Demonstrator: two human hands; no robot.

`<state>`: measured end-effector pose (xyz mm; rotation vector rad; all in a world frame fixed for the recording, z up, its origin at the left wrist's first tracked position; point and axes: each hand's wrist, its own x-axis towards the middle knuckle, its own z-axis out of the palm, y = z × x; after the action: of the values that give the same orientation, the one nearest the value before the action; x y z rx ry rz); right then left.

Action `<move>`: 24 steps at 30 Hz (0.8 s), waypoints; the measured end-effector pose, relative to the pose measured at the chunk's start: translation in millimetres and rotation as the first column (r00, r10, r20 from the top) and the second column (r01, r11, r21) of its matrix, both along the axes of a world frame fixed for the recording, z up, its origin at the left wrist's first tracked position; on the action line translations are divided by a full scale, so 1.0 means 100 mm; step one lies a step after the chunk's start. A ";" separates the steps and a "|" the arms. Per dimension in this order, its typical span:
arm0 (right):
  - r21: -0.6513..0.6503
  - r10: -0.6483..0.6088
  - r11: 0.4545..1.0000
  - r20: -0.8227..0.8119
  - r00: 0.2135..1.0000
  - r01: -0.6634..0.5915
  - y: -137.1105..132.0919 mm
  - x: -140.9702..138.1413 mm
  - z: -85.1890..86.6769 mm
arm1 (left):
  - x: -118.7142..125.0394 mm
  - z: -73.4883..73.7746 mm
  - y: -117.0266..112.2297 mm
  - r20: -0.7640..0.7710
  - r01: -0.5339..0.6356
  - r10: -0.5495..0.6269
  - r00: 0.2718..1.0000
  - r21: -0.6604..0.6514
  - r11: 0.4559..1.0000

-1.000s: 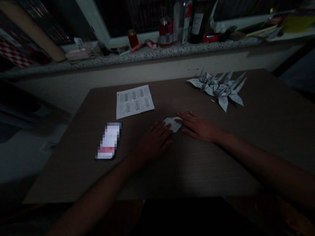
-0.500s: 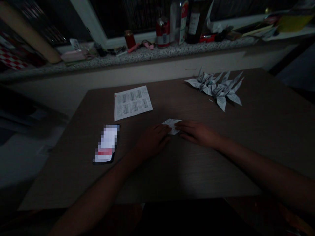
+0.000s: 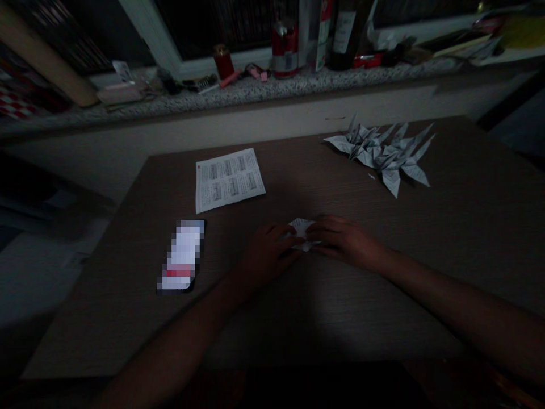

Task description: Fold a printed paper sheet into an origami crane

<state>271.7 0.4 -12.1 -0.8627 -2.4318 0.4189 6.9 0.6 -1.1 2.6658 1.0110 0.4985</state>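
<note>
A small folded piece of printed paper (image 3: 302,228) lies on the dark wooden table, between my hands. My left hand (image 3: 269,250) grips its left side, fingers bent and the thumb at the near edge. From the right, my right hand (image 3: 348,241) has its fingers bent over the other side. Both hands partly cover the paper, so its full shape is hidden. Beyond them, to the right, stands a cluster of folded paper cranes (image 3: 383,150) with pointed wings. A flat printed sheet (image 3: 230,179) rests at the back left.
A phone (image 3: 181,255) with a lit, blurred screen lies left of my left hand. Along the back, a granite windowsill (image 3: 238,94) carries a red jar (image 3: 222,61), a dark bottle (image 3: 344,37) and clutter. A tiny paper scrap (image 3: 372,176) lies near the cranes.
The camera view has shifted slightly. My hands and the folded paper sit a little nearer to me, and my fingers are more bent around the paper.
</note>
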 end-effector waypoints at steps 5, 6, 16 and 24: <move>-0.002 -0.015 1.000 -0.007 1.000 0.015 0.00 -0.01 0.03 | 0.04 -0.01 -0.02 0.048 -0.048 0.048 0.998 -0.016 0.999; -0.007 -0.013 1.000 -0.009 1.000 0.013 -0.01 -0.01 0.03 | 0.05 -0.01 -0.02 0.049 -0.056 0.057 0.997 -0.021 0.998; -0.033 -0.015 0.999 -0.056 0.998 0.013 -0.01 -0.03 0.04 | 0.08 0.00 -0.03 0.078 -0.081 0.085 0.993 -0.045 0.996; 0.002 0.013 1.000 -0.037 0.999 -0.013 -0.02 -0.01 0.00 | 0.09 -0.03 -0.03 0.102 -0.095 0.099 0.990 -0.047 0.994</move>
<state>270.6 -1.8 -11.7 -0.8319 -2.4045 0.4333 15.9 -2.9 -4.4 2.5347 1.1118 0.6225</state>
